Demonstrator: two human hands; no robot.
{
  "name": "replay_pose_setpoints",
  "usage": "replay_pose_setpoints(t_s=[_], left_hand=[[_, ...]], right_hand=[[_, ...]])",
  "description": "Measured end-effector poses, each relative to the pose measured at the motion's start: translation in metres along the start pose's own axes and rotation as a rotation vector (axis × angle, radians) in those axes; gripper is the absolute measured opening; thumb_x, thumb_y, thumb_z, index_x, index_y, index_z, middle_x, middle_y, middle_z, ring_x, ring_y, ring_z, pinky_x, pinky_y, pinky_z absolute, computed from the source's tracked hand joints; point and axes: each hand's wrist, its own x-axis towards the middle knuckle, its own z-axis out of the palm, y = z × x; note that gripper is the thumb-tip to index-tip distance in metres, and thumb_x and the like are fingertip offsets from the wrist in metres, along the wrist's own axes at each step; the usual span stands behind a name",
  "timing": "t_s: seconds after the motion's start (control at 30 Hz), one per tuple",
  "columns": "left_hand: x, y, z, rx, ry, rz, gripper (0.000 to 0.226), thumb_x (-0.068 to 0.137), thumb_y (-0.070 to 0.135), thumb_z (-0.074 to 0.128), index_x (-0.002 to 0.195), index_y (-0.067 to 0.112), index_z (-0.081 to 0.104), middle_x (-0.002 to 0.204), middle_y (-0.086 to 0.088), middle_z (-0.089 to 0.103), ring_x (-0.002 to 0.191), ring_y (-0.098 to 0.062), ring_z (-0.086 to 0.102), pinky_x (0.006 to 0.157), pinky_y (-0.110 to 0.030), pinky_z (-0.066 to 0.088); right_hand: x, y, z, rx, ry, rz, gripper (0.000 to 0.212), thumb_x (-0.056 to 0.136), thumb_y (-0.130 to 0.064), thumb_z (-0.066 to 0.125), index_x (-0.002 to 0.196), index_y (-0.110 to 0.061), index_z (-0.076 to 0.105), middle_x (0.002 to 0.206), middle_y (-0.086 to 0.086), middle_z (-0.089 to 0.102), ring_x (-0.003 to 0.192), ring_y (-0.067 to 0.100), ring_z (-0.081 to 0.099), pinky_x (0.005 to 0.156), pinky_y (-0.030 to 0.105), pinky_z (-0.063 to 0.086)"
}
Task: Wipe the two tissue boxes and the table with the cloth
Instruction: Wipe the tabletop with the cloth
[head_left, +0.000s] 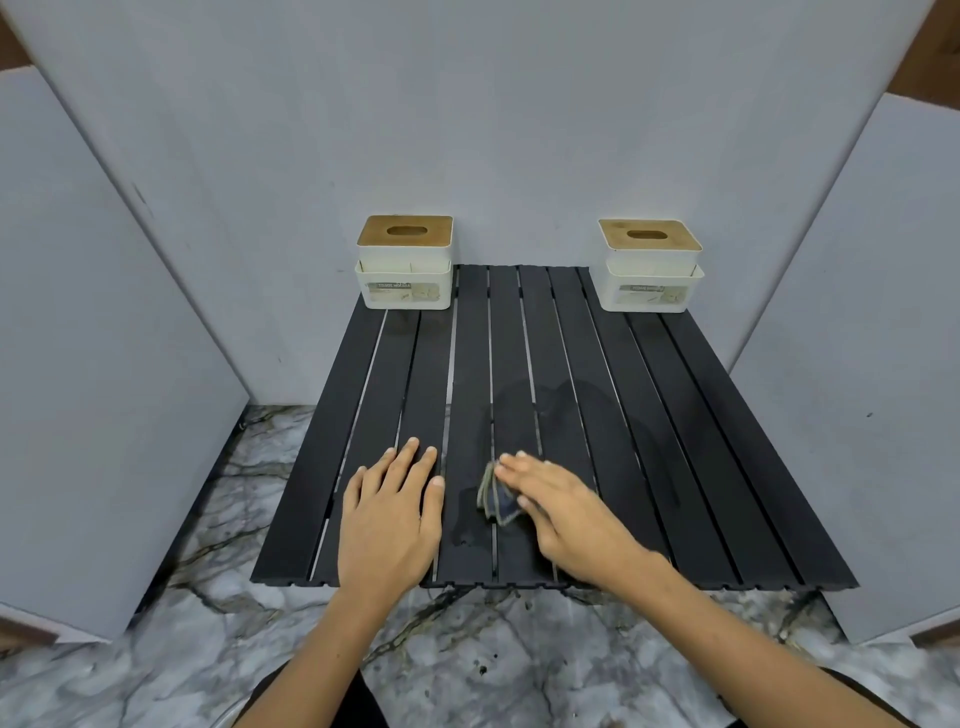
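Two tissue boxes, one upper left (404, 262) and one upper right (650, 265), stand untouched-looking. Low centre, your right hand (563, 512) presses flat fingers on the cloth (493, 493); your left hand (389, 514) rests flat on the table (675, 415). Damp streaks suggest wiping is underway.

Light was soft, even and fairly dim, without glare. A dull damp sheen lay on the table (545, 332) just beyond the right hand's fingers (511, 462), which were motion-blurred; the left hand's fingers (413, 452) stayed sharp. Wide-angle distortion bowed the picture's edges.
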Motion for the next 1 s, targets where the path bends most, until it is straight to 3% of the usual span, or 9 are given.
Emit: replay_pose_setpoints(t_s=[0.17,0.27,0.57,0.73,0.87,1.0], left_hand=[[-0.001,0.002,-0.002,-0.02,-0.015,-0.014,0.072,0.096,0.057,0.002,0.153,0.036,0.04,0.162,0.014,0.029,0.152,-0.009,0.02,0.124,-0.037,0.009],[-0.001,0.004,-0.004,-0.056,-0.015,-0.035,0.074,0.095,0.057,0.0,0.154,0.034,0.039,0.162,0.016,0.029,0.152,-0.007,0.018,0.124,-0.035,0.007],[0.004,0.006,-0.006,-0.166,0.021,-0.099,0.069,0.098,0.053,0.009,0.148,0.029,0.05,0.156,0.015,0.042,0.147,-0.006,0.029,0.122,-0.037,0.017],[0.004,0.004,-0.007,-0.156,0.013,-0.09,0.066,0.099,0.051,0.011,0.148,0.029,0.05,0.156,0.016,0.042,0.147,-0.005,0.028,0.122,-0.037,0.016],[0.002,0.005,-0.007,-0.141,-0.005,-0.072,0.068,0.098,0.052,0.01,0.151,0.029,0.046,0.159,0.016,0.037,0.149,-0.005,0.024,0.123,-0.036,0.011],[0.002,0.005,-0.003,-0.109,-0.008,-0.069,0.073,0.096,0.056,0.007,0.152,0.028,0.045,0.16,0.014,0.036,0.15,-0.008,0.024,0.124,-0.038,0.01]], right_hand=[[0.062,0.011,0.011,0.005,0.083,0.173,0.045,0.101,-0.01,0.041,0.147,-0.008,0.042,0.153,0.006,0.04,0.146,0.022,0.029,0.119,0.039,0.024],[0.083,0.004,0.013,0.022,0.074,0.216,0.044,0.101,-0.008,0.042,0.145,-0.009,0.045,0.153,0.005,0.042,0.146,0.021,0.029,0.119,0.036,0.021],[0.004,-0.042,0.015,0.07,-0.079,-0.129,0.042,0.098,-0.009,0.047,0.139,-0.015,0.054,0.149,-0.004,0.048,0.143,0.009,0.034,0.119,0.025,0.018],[-0.044,-0.034,-0.001,0.054,-0.116,-0.198,0.039,0.099,-0.012,0.048,0.136,-0.02,0.057,0.147,-0.01,0.048,0.141,0.001,0.033,0.119,0.025,0.021],[-0.044,-0.005,-0.016,-0.005,-0.099,-0.131,0.039,0.099,-0.012,0.046,0.136,-0.019,0.057,0.147,-0.009,0.049,0.142,0.005,0.034,0.119,0.027,0.022],[-0.013,0.009,-0.013,-0.023,0.046,0.079,0.04,0.098,-0.009,0.045,0.137,-0.013,0.056,0.147,0.0,0.049,0.142,0.017,0.037,0.119,0.04,0.026]])
